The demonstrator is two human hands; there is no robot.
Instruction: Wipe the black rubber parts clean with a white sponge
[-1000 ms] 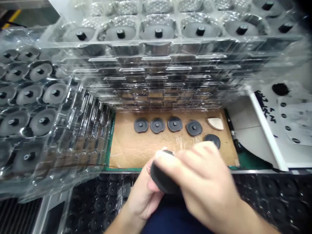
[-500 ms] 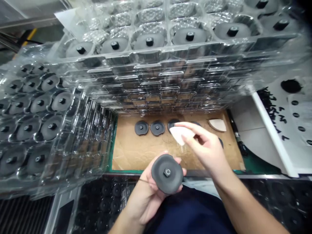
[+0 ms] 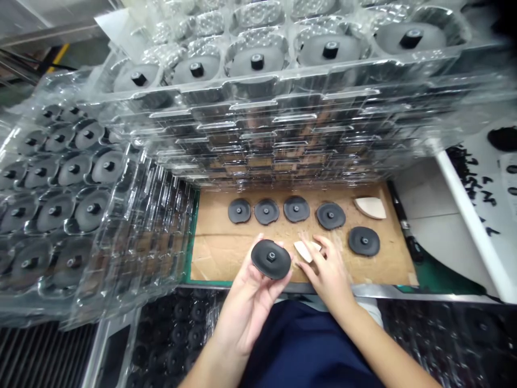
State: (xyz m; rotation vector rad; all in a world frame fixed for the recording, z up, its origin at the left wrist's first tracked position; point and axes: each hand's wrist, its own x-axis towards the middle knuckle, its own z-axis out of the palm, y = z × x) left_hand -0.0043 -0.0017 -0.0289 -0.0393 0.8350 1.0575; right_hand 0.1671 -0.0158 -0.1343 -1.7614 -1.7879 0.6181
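Note:
My left hand point(image 3: 252, 291) is closed around the rim of a dark grey, rounded disc with a raised hub point(image 3: 270, 258), its hub side facing up, held above the near part of the cardboard. To the right, my right hand point(image 3: 329, 275) is low over the cardboard with its fingers apart. Its fingers lie over and beside a white, pointed pad point(image 3: 301, 250), partly hiding it; the pad appears to rest on the cardboard. Similar dark discs lie beyond in a row, including one disc point(image 3: 266, 212), and another disc point(image 3: 364, 241) sits to the right.
A cardboard sheet point(image 3: 222, 253) covers the work surface. A second white pad point(image 3: 370, 207) lies at its right. Stacked clear plastic trays point(image 3: 258, 89) rise at the back, and more trays point(image 3: 133, 215) with discs stand left. A white panel edge point(image 3: 472, 215) bounds the right.
My right hand has come down and toward me with the white pad, its fingers now spread. My left hand has tilted the disc and shifted slightly. The view has moved a little.

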